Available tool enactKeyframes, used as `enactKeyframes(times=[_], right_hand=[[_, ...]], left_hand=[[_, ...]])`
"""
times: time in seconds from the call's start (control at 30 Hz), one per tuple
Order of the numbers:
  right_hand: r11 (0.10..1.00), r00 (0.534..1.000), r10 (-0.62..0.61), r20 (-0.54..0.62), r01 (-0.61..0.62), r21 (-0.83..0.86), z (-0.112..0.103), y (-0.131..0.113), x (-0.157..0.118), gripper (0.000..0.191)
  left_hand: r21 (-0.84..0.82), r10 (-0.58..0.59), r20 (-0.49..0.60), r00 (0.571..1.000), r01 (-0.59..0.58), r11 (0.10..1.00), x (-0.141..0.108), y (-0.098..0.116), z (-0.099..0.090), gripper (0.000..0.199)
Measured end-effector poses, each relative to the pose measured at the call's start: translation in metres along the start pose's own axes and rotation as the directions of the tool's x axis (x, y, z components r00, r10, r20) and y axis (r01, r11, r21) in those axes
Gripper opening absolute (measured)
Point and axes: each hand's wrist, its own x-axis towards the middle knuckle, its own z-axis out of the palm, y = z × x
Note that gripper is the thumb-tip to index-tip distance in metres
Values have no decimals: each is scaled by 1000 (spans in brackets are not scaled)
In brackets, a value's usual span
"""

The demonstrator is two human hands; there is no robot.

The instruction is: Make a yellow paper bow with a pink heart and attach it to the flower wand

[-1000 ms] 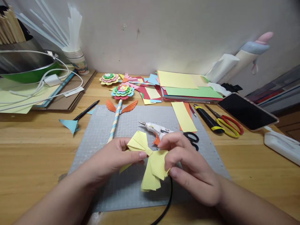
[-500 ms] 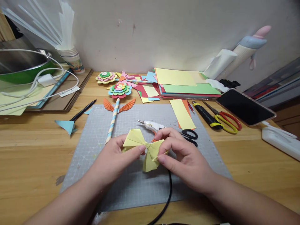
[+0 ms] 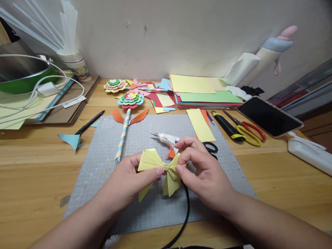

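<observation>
Between my hands is a pleated yellow paper bow (image 3: 171, 180), held above the grey cutting mat (image 3: 98, 193). My left hand (image 3: 133, 173) grips its left side, the thumb pressed beside the narrow centre band. With thumb and index finger, my right hand (image 3: 198, 166) pinches the bow just right of the centre; the other fingers are curled. Behind the bow lies a white glue gun (image 3: 166, 138) with an orange trigger, its handle partly hidden by my right hand. A paper flower (image 3: 131, 100) on a striped stick with orange pleated leaves lies further back.
Black-handled scissors (image 3: 211, 148) lie beside my right hand, partly covered. Further right are a yellow-black cutter (image 3: 228, 126), red-yellow pliers (image 3: 250, 133) and a phone (image 3: 269, 116). Yellow paper strips (image 3: 201, 124) and a paper stack (image 3: 207, 98) sit behind. A black pen (image 3: 90, 121) lies left.
The bow has turned, so its centre band and lower folds face me more. My right fingertips have moved in close to the centre; the thin yellow strip end they pinched no longer shows.
</observation>
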Motion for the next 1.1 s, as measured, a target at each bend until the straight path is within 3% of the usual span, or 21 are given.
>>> enactKeyframes(times=[0.17, 0.43, 0.7, 1.1], right_hand=[[1000, 1000, -4, 3, 4, 5, 1, 0, -1, 13], [999, 1000, -29, -4, 29, -16, 1, -2, -1, 14], [995, 997, -76, -28, 74, -68, 2, 0, 0, 17], [998, 1000, -23, -4, 23, -66, 5, -1, 0, 19]], left_hand=[[-13, -2, 16, 1000, 2, 1000, 1, 1, 1, 14], [130, -13, -43, 999, 19, 991, -1, -1, 1, 21], [184, -11, -30, 999, 16, 983, -1, 0, 3, 22], [220, 36, -2, 999, -34, 975, 0, 0, 3, 20]])
